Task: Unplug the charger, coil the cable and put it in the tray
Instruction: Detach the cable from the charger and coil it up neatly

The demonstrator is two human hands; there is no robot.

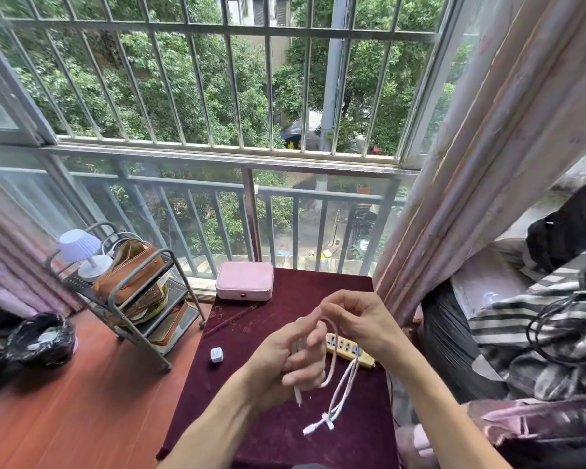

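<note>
Above the table, my left hand (290, 358) grips a bundle of folded white cable (344, 389), one plug end poking out below the fist. My right hand (356, 318) pinches a loop of the same cable higher up, fingers curled. The loose end hangs down to the cloth and ends in a connector with a small tie. A white charger cube (216, 354) lies unplugged on the dark red tablecloth (268, 434), left of my hands. Partly hidden behind my hands lies a yellow power strip (347, 348). No tray can be told apart with certainty.
A pink case (244, 280) sits at the table's far edge. Left stands a metal trolley (139, 292) with a lamp and brown bag, and a black bin bag (39, 338) on the floor. Curtain and bedding crowd the right side.
</note>
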